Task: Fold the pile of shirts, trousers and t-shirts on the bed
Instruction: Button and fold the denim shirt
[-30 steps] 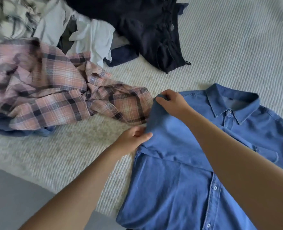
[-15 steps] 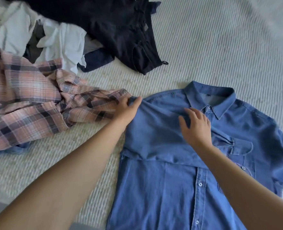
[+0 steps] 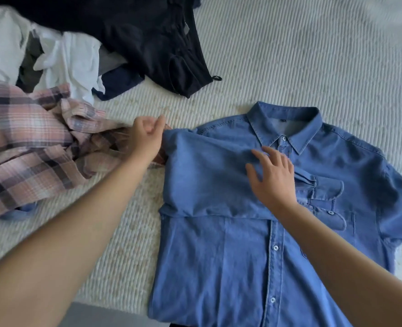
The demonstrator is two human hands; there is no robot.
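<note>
A blue denim shirt (image 3: 218, 256) lies front up on the bed, buttoned, collar at the far side. Its left sleeve is folded across the chest. My right hand (image 3: 273, 182) lies flat on that folded sleeve with fingers spread, just below the collar. My left hand (image 3: 148, 138) hovers at the shirt's folded left shoulder edge, fingers loosely curled, holding nothing that I can see. A pink plaid shirt (image 3: 30, 147) lies crumpled to the left, touching the denim shirt's edge.
Dark trousers (image 3: 152, 41) and white garments (image 3: 70, 60) are heaped at the far left, with a navy piece (image 3: 117, 83) under them. The ribbed white bedcover (image 3: 313, 55) stretches to the right. The bed's near edge and grey floor (image 3: 105, 315) are at the bottom.
My left hand has lifted off the shoulder corner and curled loosely. My right hand has slid slightly along the folded sleeve, staying flat. The view has shifted a little.
</note>
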